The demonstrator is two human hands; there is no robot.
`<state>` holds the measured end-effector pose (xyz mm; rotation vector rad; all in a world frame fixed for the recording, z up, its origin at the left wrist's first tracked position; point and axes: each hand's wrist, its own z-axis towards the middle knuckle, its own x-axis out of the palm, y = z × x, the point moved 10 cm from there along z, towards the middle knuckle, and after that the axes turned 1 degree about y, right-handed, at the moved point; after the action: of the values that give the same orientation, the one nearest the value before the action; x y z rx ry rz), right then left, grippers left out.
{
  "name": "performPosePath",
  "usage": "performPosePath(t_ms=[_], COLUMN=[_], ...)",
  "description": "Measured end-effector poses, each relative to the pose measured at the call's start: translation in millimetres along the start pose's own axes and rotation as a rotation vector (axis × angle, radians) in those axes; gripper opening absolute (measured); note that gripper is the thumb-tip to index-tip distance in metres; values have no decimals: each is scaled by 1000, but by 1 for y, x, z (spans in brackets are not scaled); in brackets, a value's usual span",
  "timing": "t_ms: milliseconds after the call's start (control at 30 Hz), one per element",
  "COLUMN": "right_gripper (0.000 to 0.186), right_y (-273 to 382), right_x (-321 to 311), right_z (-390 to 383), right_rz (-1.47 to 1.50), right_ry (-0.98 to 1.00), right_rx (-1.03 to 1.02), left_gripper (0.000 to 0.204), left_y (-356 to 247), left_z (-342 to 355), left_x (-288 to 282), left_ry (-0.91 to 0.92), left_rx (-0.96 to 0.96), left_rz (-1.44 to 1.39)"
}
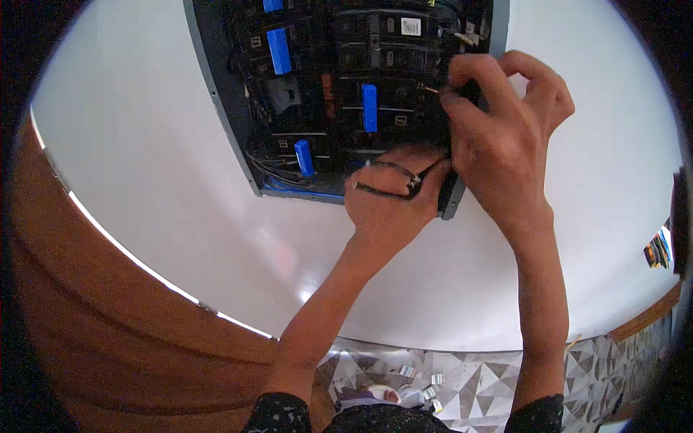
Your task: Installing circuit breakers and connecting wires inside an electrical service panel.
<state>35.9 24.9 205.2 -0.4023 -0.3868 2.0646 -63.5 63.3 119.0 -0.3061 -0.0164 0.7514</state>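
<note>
An open electrical breaker panel (346, 108) with a dark grey metal frame holds rows of black breakers with blue levers (369, 108). My left hand (390, 202) is at its lower right edge, back of the hand toward me. Black wires (382, 192) with pale ends come from between its thumb and forefinger and loop over its back. Most of its fingers are hidden inside the panel. My right hand (505, 123) is bent over the panel's right edge, fingers curled and thumb close to the forefinger. A thin copper-coloured tip (432, 89) shows beside these fingertips; what they grip is unclear.
The panel rests on a glossy white table (195, 195). Loose wires (285, 184) run along the panel's lower left inside. Brown fabric or furniture (108, 310) lies at left. Small boxes (433, 390) are on the patterned floor (476, 382). Colourful items (657, 249) stand far right.
</note>
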Motion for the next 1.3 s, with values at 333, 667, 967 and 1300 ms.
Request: performPosePath(t_ms=[333,667,967,1300], right_gripper=[22,20,19,40], right_y=[-8,-3,-4,1], right_x=[0,2,0,32], right_z=[6,2,-2,-5], right_rz=[48,18,19,86], right_ry=[-22,-12,-57,16], right_rx=[101,32,52,121], left_gripper=[12,14,17,37], left_y=[17,18,10,65], left_z=[7,7,15,-20], left_x=[8,12,15,0], left_ry=[135,136,46,1], left_rx=[-260,-314,-237,-461], left_rz=[-40,-68,-130,-16])
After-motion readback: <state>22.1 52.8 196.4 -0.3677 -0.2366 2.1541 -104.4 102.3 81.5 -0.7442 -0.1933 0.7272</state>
